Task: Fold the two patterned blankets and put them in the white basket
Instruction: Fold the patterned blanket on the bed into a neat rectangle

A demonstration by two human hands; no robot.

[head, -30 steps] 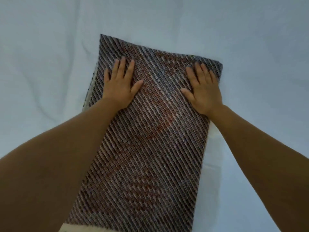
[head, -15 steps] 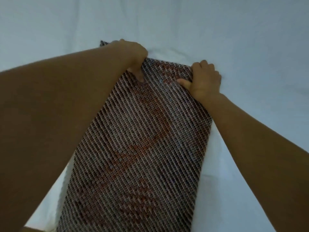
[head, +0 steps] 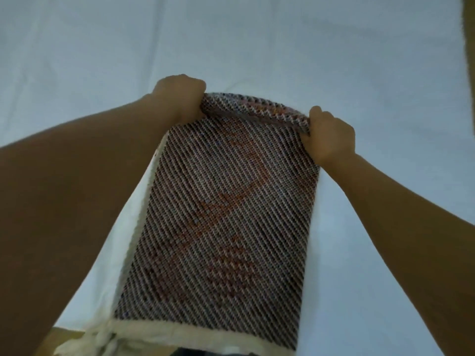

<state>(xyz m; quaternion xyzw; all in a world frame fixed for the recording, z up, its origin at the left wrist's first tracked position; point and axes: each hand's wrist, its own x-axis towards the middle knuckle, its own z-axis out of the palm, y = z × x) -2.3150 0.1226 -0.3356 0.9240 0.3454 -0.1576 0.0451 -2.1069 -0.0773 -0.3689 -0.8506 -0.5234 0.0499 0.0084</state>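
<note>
Surface: pale white sheet (head: 257, 42), lightly creased, fills the view from my head camera; I cannot tell whether it covers a bed or something else
Blanket: patterned blanket (head: 221, 214) lies lengthwise on the sheet, a long narrow strip running from the near edge away from me, with dark diagonal weave and a faint orange-red motif
Far end: lifted off the sheet and curled back toward me, showing a lighter rolled edge between my hands
Near end: cream border (head: 195, 335) and loose cream fringe at the lower left
Left hand: left hand (head: 180, 96) is at the far left corner, fingers closed round the lifted edge
Right hand: right hand (head: 329, 134) is at the far right corner, fingers curled tight on the same edge
Arms: both forearms reach out along either side of the strip
Corner: tan strip (head: 469, 60) shows at the upper right edge, too little to identify
</note>
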